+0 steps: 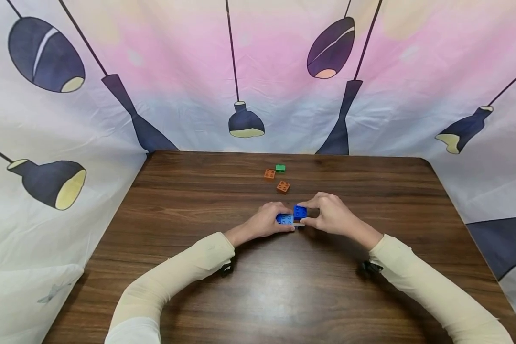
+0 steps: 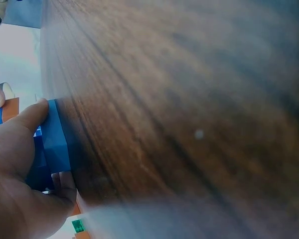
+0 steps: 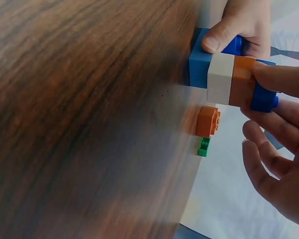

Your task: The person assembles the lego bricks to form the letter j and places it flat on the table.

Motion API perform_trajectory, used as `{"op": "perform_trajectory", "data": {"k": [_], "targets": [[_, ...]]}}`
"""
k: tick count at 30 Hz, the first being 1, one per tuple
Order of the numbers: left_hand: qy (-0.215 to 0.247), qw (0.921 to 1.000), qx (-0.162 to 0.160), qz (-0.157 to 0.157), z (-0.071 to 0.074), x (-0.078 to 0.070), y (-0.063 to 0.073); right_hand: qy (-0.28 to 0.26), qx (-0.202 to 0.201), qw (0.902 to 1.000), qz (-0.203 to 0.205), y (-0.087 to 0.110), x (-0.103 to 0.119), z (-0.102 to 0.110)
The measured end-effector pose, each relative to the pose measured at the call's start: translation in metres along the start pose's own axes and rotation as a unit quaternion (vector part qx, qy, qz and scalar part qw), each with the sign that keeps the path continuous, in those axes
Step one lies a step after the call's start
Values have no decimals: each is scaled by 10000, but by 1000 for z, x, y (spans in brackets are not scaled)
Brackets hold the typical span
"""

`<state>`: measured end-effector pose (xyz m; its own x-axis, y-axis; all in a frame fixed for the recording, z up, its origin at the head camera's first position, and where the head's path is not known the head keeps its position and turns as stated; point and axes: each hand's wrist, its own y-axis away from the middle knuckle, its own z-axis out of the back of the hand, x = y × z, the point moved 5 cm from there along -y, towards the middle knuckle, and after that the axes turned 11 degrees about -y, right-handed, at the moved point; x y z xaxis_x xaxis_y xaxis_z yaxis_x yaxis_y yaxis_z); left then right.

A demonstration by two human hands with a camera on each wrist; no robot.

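Note:
On the table, my left hand [image 1: 268,220] grips a light blue toy brick [image 1: 286,219] between thumb and fingers. A darker blue brick [image 3: 234,46] shows beside its thumb in the right wrist view, partly hidden by the hand. My right hand [image 1: 333,213] pinches a short stack by its top. That stack has a blue brick [image 3: 263,97] uppermost, an orange brick [image 3: 240,84] in the middle and a white brick [image 3: 220,79] lowest. The white brick is right at the light blue brick's top edge. In the left wrist view, the left hand [image 2: 12,169] hides part of the bricks.
Farther back on the brown wooden table [image 1: 198,191] lie two loose orange bricks, one nearer [image 1: 283,187] and one farther [image 1: 269,174]. A green brick [image 1: 280,168] is beside the farther one. Behind the table hangs a cloth [image 1: 189,86] printed with lamps.

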<state>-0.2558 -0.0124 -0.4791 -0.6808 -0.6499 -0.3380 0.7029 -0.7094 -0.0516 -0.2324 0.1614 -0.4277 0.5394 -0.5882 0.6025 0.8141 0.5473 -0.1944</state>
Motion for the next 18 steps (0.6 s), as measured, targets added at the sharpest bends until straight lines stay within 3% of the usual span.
{"op": "perform_trajectory", "data": {"k": [9, 18], "targets": [[-27, 10000, -40, -47, 0, 0, -1, -477, 183, 9983, -288, 1, -8, -1], [13, 10000, -70, -21, 0, 0, 1, -1012, -254, 9941, -291, -2, -12, 16]]}}
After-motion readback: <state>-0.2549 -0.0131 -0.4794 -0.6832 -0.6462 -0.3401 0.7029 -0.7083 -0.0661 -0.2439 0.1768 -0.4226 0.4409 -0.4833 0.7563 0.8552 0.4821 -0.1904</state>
